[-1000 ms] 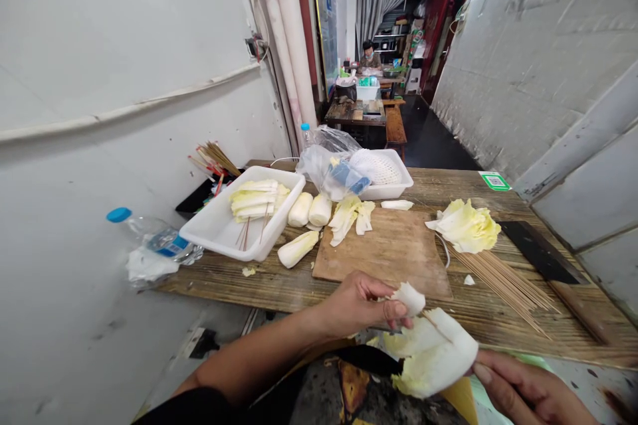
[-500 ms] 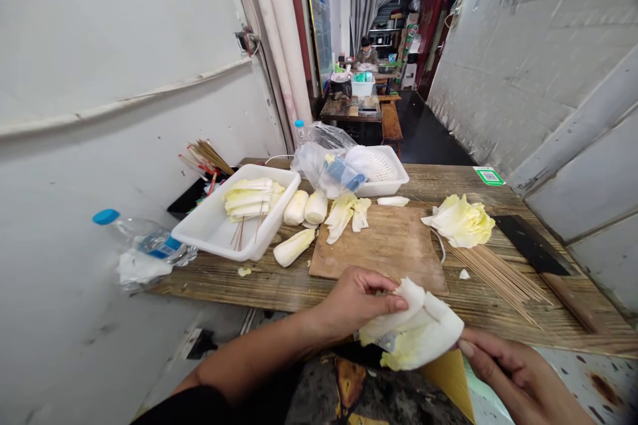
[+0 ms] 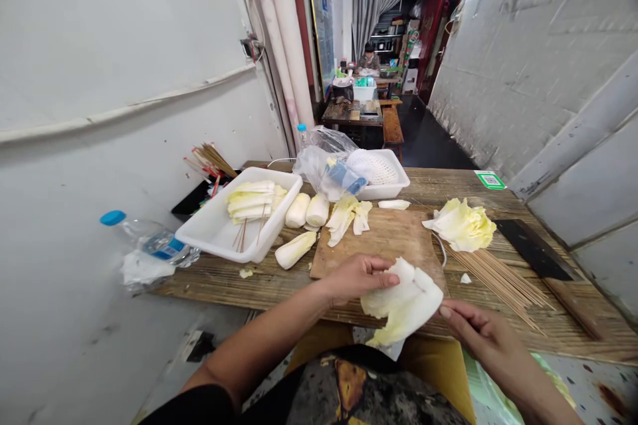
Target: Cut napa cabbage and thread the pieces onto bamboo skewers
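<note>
My left hand grips a pale napa cabbage leaf by its upper left side, thumb on top. The leaf is held over the near edge of the cutting board, its yellow frilly part hanging down. At the leaf's right edge my right hand is closed in a pinch on what looks like a bamboo skewer. Only a short thin line of it shows in the leaf; the fingers hide the rest. Loose bamboo skewers lie right of the board, beneath a pile of cabbage leaves.
A cleaver lies at the right. On the left, a white tray holds skewered leaves, beside cut cabbage pieces and a water bottle. Behind stand a plastic bag and another white tray. A person sits far back.
Both hands have risen slightly with the leaf and moved left, closer to the board. Each keeps its grip. The view has shifted a little.
</note>
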{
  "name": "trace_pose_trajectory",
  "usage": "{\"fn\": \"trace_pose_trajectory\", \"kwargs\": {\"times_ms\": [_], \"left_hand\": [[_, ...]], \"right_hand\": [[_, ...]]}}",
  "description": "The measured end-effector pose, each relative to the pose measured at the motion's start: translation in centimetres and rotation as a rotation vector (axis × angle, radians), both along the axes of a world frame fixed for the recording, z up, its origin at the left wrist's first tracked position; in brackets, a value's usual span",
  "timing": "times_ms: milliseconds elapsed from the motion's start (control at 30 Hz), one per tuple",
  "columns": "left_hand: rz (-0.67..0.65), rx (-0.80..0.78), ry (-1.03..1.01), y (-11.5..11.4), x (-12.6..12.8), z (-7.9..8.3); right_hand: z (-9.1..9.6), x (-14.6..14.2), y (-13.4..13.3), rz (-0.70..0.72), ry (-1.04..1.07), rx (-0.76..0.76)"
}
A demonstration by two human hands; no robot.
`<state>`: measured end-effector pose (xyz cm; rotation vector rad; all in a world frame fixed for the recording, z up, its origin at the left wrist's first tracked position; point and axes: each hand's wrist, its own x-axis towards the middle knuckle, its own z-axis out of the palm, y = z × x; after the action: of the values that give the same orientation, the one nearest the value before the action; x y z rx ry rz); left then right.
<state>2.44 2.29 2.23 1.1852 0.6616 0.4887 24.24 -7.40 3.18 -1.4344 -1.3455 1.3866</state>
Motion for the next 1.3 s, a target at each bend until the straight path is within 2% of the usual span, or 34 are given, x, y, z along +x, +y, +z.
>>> {"fn": "trace_pose_trajectory", "kwargs": {"times_ms": [100,200,267,433,633,767,833,900,967,1033,1100,1167,1300], "left_hand": [[-0.078,-0.108,-0.038,1.2,0.1,-1.2],[-0.134,-0.081,0.059,1.5,0.4,-2.7],[-0.113,-0.058,0.133,1.2,0.6,-3.6],[-0.039,-0.001,0.285,0.8,0.8,-4.4],[-0.179,-0.04,0.282,1.0,0.6,-5.4],[-0.165,0.128,0.349,0.7,1.2,-6.0],[-0.24,0.209,0.316,1.0,1.0,-5.6],[-0.275,0.366,0.31,2.0,0.1,-4.8],[-0.155,0.639,0.495,3.8,-1.3,-4.3],[0.07,0.894,0.843,5.9,-3.0,-4.4],[0.201,0.991,1.051,8.0,-4.5,-5.0],[0.237,1.031,1.139,9.6,-5.6,-5.8],[0.203,1.102,1.198,11.4,-6.6,-7.2]], "right_hand": [[-1.9,0.5,1.2,-0.077,0.0,-0.037],[-3.4,0.3,1.9,-0.059,0.033,-0.1],[-3.9,-0.2,2.2,-0.047,0.049,-0.126],[-4.6,-0.8,2.4,-0.015,0.05,-0.099],[-4.4,-0.3,2.0,0.082,0.049,-0.101],[-4.3,0.0,1.9,0.105,0.019,-0.086],[-4.2,0.4,1.7,0.103,0.019,-0.098],[-4.2,1.0,1.3,0.076,0.017,-0.116],[-4.2,1.6,0.9,0.005,-0.003,-0.119],[-4.4,2.1,0.3,-0.083,-0.024,-0.1],[-4.6,2.3,-0.1,-0.131,-0.03,-0.075],[-4.7,2.2,-0.3,-0.134,-0.032,-0.057],[-4.4,1.7,-0.4,-0.093,-0.048,-0.087]]}}
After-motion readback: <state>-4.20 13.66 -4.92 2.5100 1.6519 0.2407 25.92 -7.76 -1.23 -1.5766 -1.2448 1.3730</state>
